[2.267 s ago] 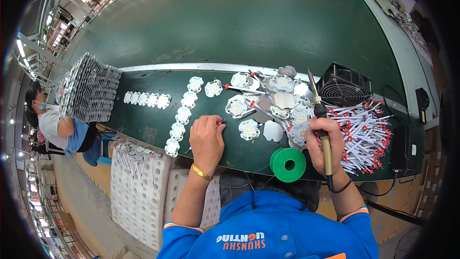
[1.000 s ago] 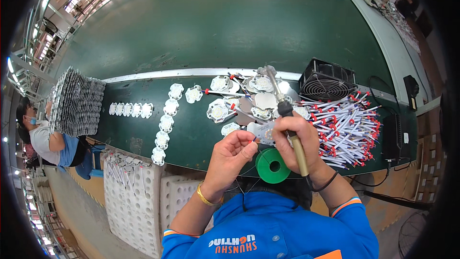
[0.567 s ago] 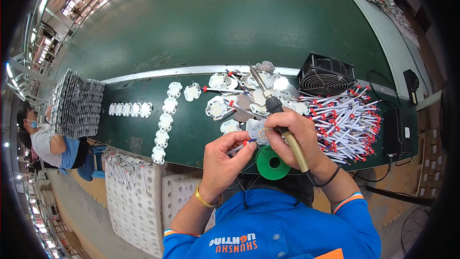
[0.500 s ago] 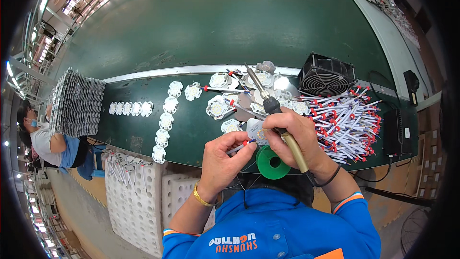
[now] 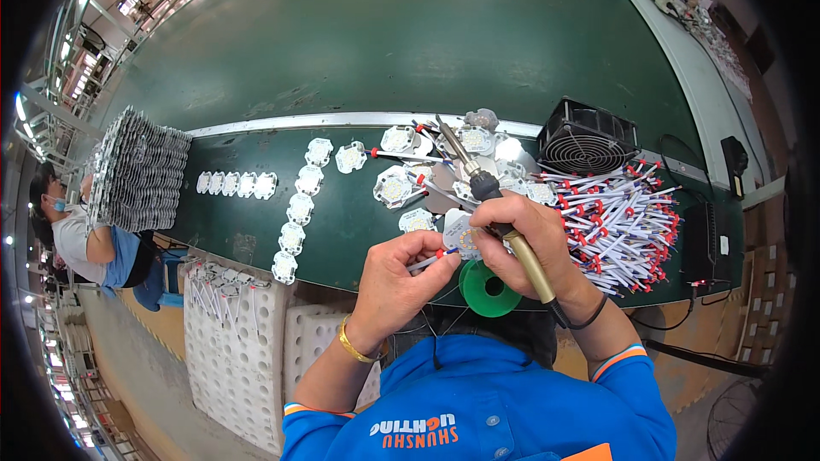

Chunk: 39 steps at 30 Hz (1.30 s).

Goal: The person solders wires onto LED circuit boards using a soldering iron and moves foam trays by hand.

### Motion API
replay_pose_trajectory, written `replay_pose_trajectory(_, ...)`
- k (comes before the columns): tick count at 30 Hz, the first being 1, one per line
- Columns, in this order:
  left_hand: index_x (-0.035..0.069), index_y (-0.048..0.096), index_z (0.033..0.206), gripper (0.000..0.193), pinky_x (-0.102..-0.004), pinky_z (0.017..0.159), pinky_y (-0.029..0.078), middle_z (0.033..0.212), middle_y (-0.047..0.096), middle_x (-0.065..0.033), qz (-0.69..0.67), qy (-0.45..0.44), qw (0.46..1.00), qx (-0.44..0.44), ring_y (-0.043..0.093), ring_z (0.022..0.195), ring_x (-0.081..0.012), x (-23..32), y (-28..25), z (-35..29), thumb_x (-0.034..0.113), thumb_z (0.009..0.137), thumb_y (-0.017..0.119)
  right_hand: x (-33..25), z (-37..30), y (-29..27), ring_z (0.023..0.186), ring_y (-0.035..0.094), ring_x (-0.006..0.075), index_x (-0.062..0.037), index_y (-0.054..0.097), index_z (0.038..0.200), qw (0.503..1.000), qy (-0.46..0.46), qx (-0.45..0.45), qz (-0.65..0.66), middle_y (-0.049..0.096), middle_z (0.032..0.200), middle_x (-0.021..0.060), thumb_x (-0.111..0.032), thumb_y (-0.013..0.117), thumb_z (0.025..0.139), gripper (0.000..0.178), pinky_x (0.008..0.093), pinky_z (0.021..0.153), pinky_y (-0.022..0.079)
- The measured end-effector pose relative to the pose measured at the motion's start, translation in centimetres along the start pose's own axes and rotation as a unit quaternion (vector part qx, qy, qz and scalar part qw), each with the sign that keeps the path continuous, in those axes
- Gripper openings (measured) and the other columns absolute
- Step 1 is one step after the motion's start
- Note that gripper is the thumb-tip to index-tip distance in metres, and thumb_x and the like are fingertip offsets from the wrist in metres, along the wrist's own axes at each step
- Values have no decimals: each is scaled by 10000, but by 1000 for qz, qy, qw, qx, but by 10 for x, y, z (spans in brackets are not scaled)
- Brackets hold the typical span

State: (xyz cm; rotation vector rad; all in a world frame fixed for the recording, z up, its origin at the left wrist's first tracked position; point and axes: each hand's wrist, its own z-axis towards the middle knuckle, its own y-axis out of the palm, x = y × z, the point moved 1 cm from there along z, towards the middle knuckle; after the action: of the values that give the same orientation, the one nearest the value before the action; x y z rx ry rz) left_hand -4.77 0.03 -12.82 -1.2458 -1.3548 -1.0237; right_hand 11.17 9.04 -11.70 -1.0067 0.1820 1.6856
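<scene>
A white wire lead [image 5: 424, 264] with a red band is pinched between the thumb and fingers of my left hand [image 5: 395, 283]. Its end meets a pale round LED board [image 5: 458, 227] held between my hands. My right hand [image 5: 536, 237] is wrapped round a soldering iron [image 5: 533, 270], whose tip points up and away over the table. The right thumb and fingertips also lie at the board's edge, partly hiding it. Just below the board is a green solder spool [image 5: 502, 304]. Loose LED boards [image 5: 394, 187] lie beyond my hands, some with leads across them.
A heap of white leads [image 5: 619, 226] lies at right below a black fan [image 5: 588, 138]. LED boards stand in a column [image 5: 300, 208] and a short row [image 5: 247, 183] at left, near a tall stack of boards [image 5: 141, 171]. A seated person [image 5: 90, 235] is at far left.
The whole view has shifted slightly. My hands keep the same grip on the lead, board and soldering iron, with hardly any visible movement.
</scene>
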Motion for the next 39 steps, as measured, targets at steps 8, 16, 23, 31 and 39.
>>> replay_pose_trajectory(8, -12, 650, 914, 112, -162, 611, 419, 796, 632, 19, -28, -10, 999, -17, 530, 693, -7, 3, -2, 2, 41, 817, 667, -1, 1, 0, 593, 566, 210, -44, 552, 980, 1000, 2, -3, 6, 569, 725, 94, 90, 638, 702, 321, 305, 516, 441)
replay_pose_trajectory(16, -2, 636, 898, 75, -159, 614, 422, 789, 633, 8, -136, 10, 990, 44, 534, 666, -16, 9, 2, -3, 22, 828, 647, -2, -8, -12, 751, 636, 248, -4, 533, 1025, 997, -7, 76, -8, 630, 881, 158, 52, 650, 748, 306, 317, 647, 515)
replay_pose_trajectory(23, 2, 616, 877, 47, -161, 603, 429, 773, 624, 1, -147, 52, 984, 91, 537, 659, -19, 22, 15, -11, 14, 836, 635, -17, -45, -36, 629, 569, 246, -77, 477, 1144, 979, -123, 120, 105, 626, 809, 145, -293, 505, 914, 317, 385, 598, 437)
replay_pose_trajectory(31, -4, 607, 875, 44, -164, 613, 434, 781, 616, 5, -154, 51, 982, 91, 537, 678, -17, 25, 24, -17, -1, 835, 624, -35, -57, -50, 550, 464, 186, -106, 601, 966, 984, -139, 35, 104, 498, 650, 9, -176, 609, 830, 153, 349, 558, 364)
replay_pose_trajectory(39, -13, 611, 899, 67, -168, 621, 439, 797, 616, -1, -155, 61, 982, 92, 541, 689, -22, 25, 26, -17, -12, 833, 620, -33, -59, -46, 513, 422, 170, -115, 627, 880, 990, -118, 19, 78, 461, 626, 4, -8, 568, 674, 239, 338, 549, 351)
